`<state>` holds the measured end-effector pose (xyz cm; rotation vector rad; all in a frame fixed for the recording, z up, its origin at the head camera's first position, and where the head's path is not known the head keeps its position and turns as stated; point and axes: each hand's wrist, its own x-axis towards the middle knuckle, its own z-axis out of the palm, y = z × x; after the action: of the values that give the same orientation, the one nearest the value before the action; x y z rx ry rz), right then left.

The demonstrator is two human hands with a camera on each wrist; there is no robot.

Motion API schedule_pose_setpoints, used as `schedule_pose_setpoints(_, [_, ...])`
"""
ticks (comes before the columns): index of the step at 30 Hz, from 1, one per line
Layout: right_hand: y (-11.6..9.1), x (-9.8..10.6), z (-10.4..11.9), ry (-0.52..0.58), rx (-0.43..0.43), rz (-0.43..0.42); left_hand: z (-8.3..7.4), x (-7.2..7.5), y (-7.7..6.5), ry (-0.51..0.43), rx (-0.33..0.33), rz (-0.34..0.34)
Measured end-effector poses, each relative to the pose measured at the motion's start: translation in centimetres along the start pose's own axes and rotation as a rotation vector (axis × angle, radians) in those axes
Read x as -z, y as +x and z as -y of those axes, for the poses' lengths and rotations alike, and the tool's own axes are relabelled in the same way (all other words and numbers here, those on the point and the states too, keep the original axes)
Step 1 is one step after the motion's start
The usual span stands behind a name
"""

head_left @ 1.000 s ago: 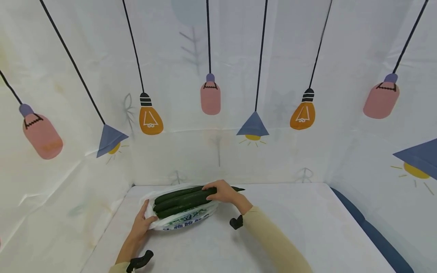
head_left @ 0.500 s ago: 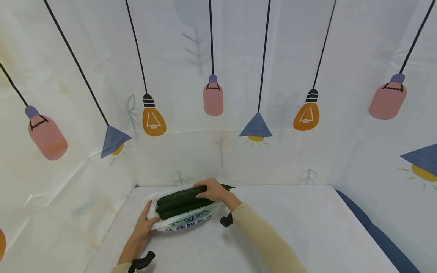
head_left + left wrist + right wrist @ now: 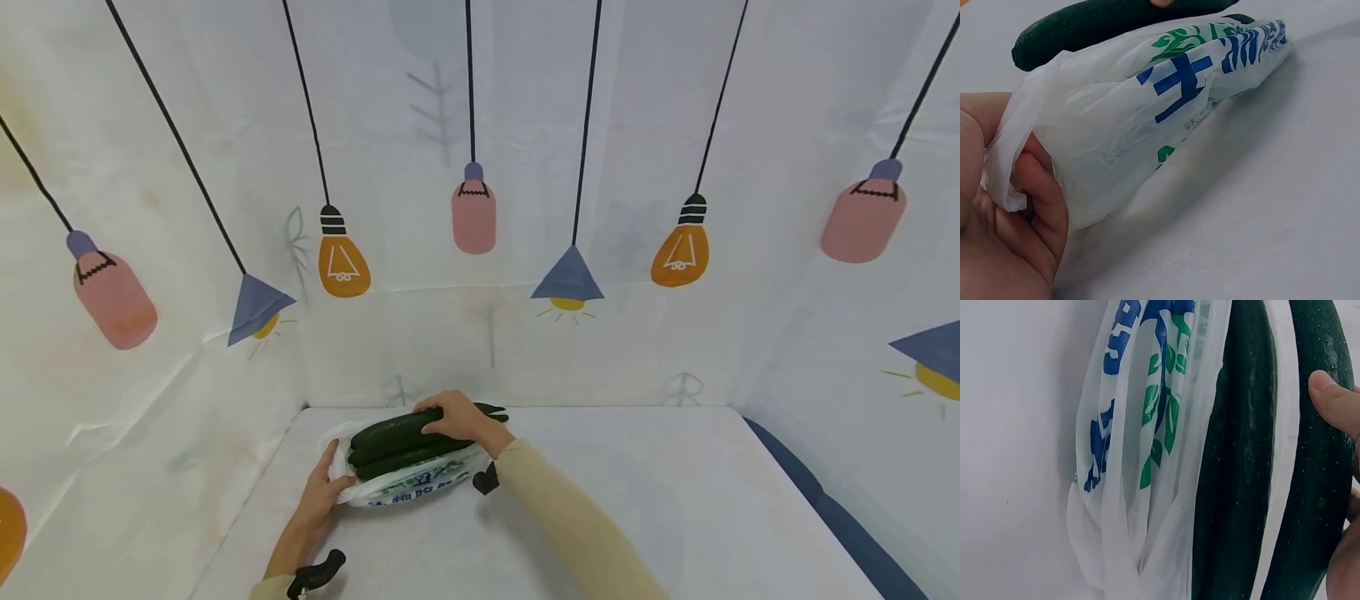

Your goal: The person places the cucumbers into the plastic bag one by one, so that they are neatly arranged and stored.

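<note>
Several dark green cucumbers (image 3: 405,458) lie side by side on the spread, white plastic bag (image 3: 420,483) with blue and green print, near the table's far edge. My left hand (image 3: 318,496) holds the bag's left end; in the left wrist view, curled fingers (image 3: 1044,194) have a fold of the plastic (image 3: 1004,181) between them. With thumb and fingers my right hand (image 3: 457,417) grips the rearmost cucumber (image 3: 1313,475) from above, hiding part of it. Beside that one, the right wrist view has a second cucumber (image 3: 1241,444) against the plastic.
Under the bag is a white table (image 3: 637,500), backed by a white wall sheet (image 3: 420,350) printed with hanging lamps. Dark blue material (image 3: 825,500) shows past the table's right edge. Each wrist wears a black mount (image 3: 318,573).
My right hand has moved left along the bag, and the pointed right end of a cucumber has shifted left with it. My left hand keeps its hold on the bag.
</note>
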<state>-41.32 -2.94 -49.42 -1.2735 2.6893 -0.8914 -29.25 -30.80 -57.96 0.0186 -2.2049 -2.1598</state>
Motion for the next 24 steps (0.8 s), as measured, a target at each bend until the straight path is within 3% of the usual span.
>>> schedule_pose_setpoints(12, [0.8, -1.1, -0.2, 0.043, -0.001, -0.005, -0.1, 0.0, -0.2, -0.008, -0.017, -0.011])
schedule_pose_setpoints(24, [1.7, -1.4, 0.1, 0.012, 0.005, -0.004, 0.0, -0.1, -0.3, -0.038, 0.013, -0.001])
